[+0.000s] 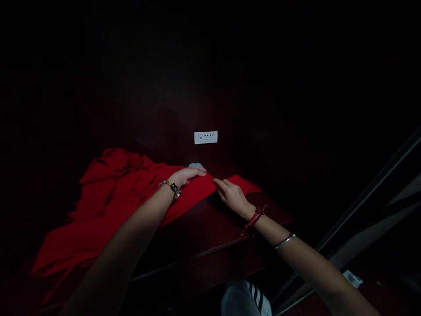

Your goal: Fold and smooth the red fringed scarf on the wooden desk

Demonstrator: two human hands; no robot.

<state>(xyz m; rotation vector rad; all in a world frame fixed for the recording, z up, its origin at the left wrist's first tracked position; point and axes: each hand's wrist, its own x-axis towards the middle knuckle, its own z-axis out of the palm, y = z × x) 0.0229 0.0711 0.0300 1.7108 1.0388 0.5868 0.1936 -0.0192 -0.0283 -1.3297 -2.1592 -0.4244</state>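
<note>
A large red fringed cloth [115,215], which looks like a scarf or shawl, lies spread and partly bunched over a dark wooden surface. My left hand [188,174] lies palm down on its far part, fingers stretched to the right. Just right of it, my right hand [230,195] has its index finger at the cloth's folded edge and pinches it; the thumb is hidden. Another piece of the red cloth shows beyond my right hand. Behind my left fingers lies a flat, pale blue-grey object [196,166], perhaps a phone, partly covered.
A white socket panel [205,137] is set in the dark back wall. The wooden surface [200,228] has a front edge close to my knee [241,298]. At the right runs a slanting metal-edged frame [362,193]. A small white object [352,278] lies low at the right.
</note>
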